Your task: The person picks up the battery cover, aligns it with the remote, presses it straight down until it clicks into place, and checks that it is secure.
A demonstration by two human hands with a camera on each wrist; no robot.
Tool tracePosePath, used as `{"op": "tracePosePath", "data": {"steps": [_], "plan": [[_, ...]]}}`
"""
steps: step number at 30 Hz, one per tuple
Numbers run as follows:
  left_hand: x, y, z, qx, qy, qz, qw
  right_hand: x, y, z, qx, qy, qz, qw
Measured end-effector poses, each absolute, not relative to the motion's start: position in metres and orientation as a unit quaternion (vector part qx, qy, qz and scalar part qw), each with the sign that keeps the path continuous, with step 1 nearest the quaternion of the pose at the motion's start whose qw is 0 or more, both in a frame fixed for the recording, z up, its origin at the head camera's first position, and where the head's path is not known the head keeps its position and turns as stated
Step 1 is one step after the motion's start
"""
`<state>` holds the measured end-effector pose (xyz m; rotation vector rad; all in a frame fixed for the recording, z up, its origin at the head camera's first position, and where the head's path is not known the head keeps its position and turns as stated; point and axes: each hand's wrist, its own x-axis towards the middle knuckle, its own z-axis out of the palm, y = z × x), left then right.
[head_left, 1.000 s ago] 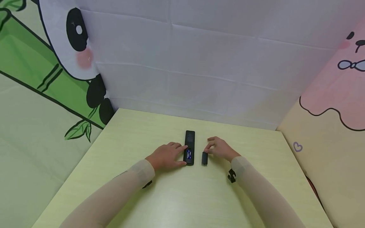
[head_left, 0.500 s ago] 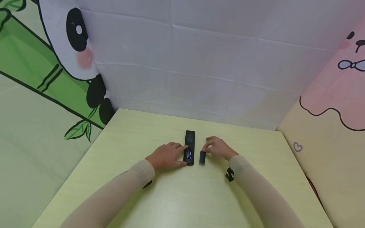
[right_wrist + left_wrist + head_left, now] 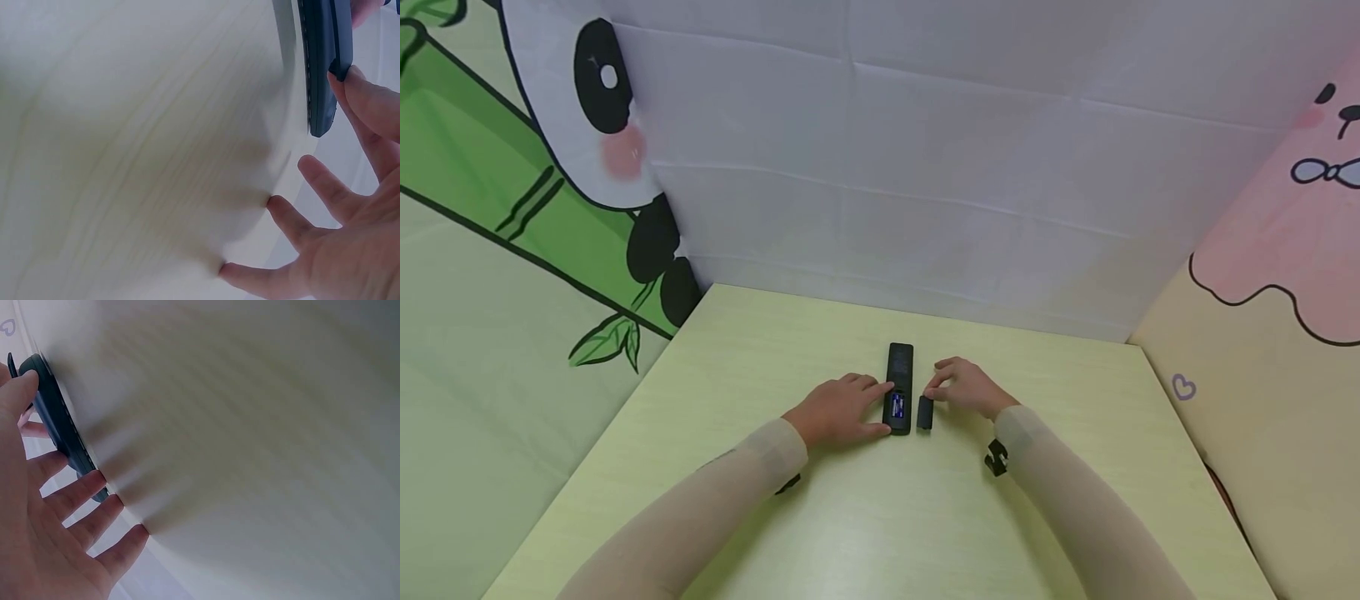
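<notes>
Over the last second, my right hand (image 3: 968,389) has drawn a small dark cover (image 3: 925,413) leftward, so the gap between it and my black remote control (image 3: 900,365) is now narrow. The remote has not shifted. For the work in hand, this puts the cover just beside the battery slot (image 3: 898,406), which is uncovered and shows blue inside, in the near half of the remote.

The remote lies lengthwise, near to far, around the middle of the pale tabletop (image 3: 760,350), between my two hands. My right thumb and a fingertip pinch the far end of the cover; the right wrist view shows my other fingers spread, two tips seeming to meet the tabletop. I cannot tell whether the cover touches the tabletop.

My left hand (image 3: 838,411) is spread and relaxed, its thumb against the near left corner of the remote and its index finger on the left edge farther up, steadying it, I judge. Beyond the far edge of the tabletop hangs a creased white cloth (image 3: 925,167).
</notes>
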<state>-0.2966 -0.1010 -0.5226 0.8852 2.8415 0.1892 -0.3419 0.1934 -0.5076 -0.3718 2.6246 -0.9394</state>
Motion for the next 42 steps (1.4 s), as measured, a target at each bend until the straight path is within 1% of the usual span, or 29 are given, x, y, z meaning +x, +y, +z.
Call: {"op": "tracePosePath", "data": {"steps": [34,42], "plan": [[-0.296,-0.104,-0.520,0.306,0.946,0.072,0.074,-0.347,0.182,-0.505,-0.137,0.920,-0.333,0.152],[-0.296,-0.105,-0.520,0.302,0.947,0.074,0.077,-0.349,0.182,-0.504,-0.139,0.913,-0.348,0.162]]}}
